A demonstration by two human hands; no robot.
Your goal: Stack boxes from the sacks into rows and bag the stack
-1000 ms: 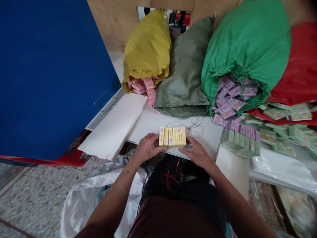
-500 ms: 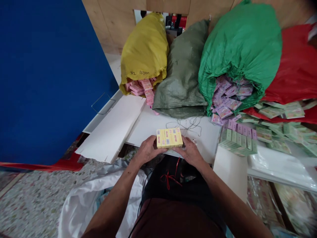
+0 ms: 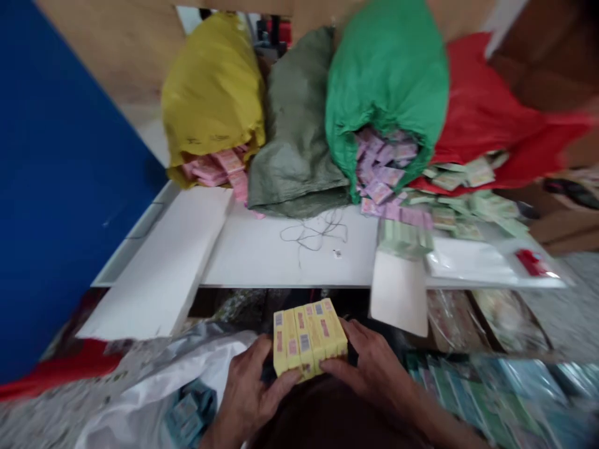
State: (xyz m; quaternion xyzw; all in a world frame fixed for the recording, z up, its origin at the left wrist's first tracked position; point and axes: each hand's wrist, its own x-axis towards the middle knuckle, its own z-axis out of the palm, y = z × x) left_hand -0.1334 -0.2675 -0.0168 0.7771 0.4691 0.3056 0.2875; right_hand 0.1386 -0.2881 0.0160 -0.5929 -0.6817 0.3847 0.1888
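A row of several small yellow boxes [image 3: 309, 333], pressed side by side into one block, is held between my two hands in front of my body, just off the table's near edge. My left hand [image 3: 250, 386] is closed on the block's left end, thumb along the near side. On the right end my right hand [image 3: 374, 365] grips it the same way. The far fingers of both hands are partly hidden. Beyond the block, the white table [image 3: 262, 255] carries a loose tangle of grey string [image 3: 316, 236] and a small white label [image 3: 337, 254].
A yellow sack [image 3: 213, 93] of pink boxes, a grey-green sack [image 3: 297, 125], a green sack [image 3: 388, 68] of purple boxes and a red sack [image 3: 486, 112] of green boxes line the back. White boards [image 3: 159, 262] lie left. A white bag [image 3: 140, 399] stands low left; packed bags [image 3: 491, 393] lie low right.
Both hands have drawn the yellow boxes back from the table edge toward my body. The view has turned to the right, bringing bags at the lower right into sight.
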